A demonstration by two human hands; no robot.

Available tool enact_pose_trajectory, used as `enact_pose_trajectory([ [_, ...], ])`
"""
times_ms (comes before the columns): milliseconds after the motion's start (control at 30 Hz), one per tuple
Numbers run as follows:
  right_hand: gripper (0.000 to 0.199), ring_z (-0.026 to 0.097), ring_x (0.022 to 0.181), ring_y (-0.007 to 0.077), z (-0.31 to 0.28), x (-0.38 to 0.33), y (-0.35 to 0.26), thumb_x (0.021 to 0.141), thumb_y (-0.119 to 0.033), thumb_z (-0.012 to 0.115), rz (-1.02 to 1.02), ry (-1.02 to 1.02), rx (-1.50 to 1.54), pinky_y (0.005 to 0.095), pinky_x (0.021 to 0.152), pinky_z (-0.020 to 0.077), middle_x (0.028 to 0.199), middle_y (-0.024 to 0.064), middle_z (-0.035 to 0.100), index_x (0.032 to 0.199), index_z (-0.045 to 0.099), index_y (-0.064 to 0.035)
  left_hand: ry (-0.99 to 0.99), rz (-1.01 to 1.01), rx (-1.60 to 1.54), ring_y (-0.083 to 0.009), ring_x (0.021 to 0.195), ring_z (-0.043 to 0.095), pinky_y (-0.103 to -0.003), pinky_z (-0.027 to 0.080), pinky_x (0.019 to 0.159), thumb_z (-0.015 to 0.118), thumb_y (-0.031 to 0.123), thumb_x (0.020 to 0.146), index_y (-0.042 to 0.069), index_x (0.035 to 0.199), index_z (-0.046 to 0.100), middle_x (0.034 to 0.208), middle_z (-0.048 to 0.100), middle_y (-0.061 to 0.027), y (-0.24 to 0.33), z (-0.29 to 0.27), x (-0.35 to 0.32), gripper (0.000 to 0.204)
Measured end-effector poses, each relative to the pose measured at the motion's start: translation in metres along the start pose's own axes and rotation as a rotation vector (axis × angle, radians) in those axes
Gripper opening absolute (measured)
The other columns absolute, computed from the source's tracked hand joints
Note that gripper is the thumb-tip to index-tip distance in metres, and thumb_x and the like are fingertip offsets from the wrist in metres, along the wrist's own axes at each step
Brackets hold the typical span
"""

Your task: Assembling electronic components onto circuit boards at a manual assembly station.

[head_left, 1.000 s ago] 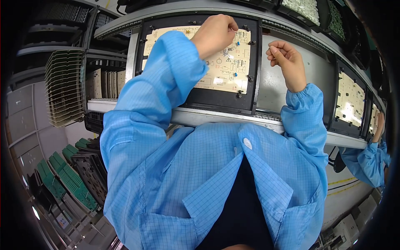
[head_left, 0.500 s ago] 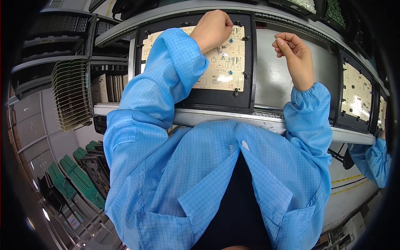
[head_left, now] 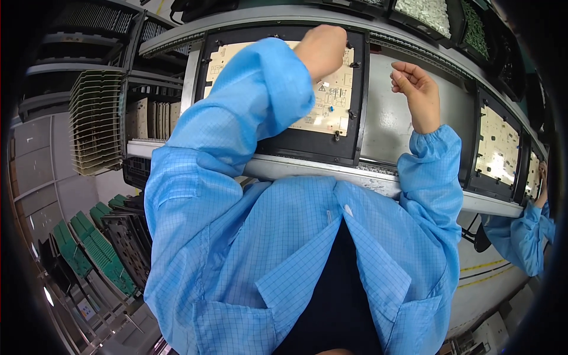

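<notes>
A cream printed circuit board (head_left: pixel 307 122) lies in a black carrier frame (head_left: pixel 307 149) on the rails in front of me. Over its far right part is my left hand (head_left: pixel 322 52), closed, back of the hand up; its fingertips and anything in them are hidden. The left sleeve covers much of the board. A small blue component (head_left: pixel 331 109) stands on the board's near right part. To the right of the carrier, my right hand (head_left: pixel 419 92) hovers above a grey metal surface, thumb and fingers pinched together. Something tiny and pale may be at the fingertips.
More boards in black carriers (head_left: pixel 498 145) sit farther right, near another person's blue sleeve (head_left: pixel 523 236). Bins of white parts (head_left: pixel 423 15) and green parts (head_left: pixel 475 29) line the back. A rack of stacked boards (head_left: pixel 96 121) stands left, with green racks (head_left: pixel 100 251) below.
My left hand has moved to the right across the far part of the board. My right hand stays pinched at nearly the same place. The whole view has shifted slightly.
</notes>
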State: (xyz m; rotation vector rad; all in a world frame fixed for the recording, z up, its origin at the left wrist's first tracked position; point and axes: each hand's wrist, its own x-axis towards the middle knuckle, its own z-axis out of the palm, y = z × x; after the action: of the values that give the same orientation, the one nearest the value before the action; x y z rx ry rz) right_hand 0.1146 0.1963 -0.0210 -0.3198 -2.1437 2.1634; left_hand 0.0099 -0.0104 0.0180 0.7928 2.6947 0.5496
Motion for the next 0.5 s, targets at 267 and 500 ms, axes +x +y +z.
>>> enact_pose_trajectory([
  [267, 0.022, 0.060, 0.077, 0.0106, 0.009, 0.011, -0.006, 0.088, -0.009, 0.067, 0.047, -0.018, -0.140, 0.0238, 0.070, 0.0504, 0.091, 0.0061, 0.067, 0.107, 0.066, 0.0037, -0.041, 0.053, -0.104, -0.0381, 0.100, 0.061, -0.044, 0.050, 0.086, 0.066, 0.007, 0.080, -0.005, 0.093, 0.067, 0.099, 0.063, -0.0259, -0.020, -0.006, -0.048, 0.019],
  [500, 0.027, 0.059, 0.070, 0.0090, 0.052, 0.053, -0.015, 0.083, -0.005, 0.067, -0.021, -0.147, -0.427, 0.0235, 0.062, 0.0491, 0.082, 0.0049, 0.066, 0.108, 0.063, 0.0026, 0.186, 0.165, -0.025, -0.0389, 0.092, 0.059, -0.043, 0.050, 0.085, 0.064, 0.003, 0.077, -0.006, 0.090, 0.067, 0.092, 0.062, -0.0245, -0.029, 0.030, -0.047, 0.016],
])
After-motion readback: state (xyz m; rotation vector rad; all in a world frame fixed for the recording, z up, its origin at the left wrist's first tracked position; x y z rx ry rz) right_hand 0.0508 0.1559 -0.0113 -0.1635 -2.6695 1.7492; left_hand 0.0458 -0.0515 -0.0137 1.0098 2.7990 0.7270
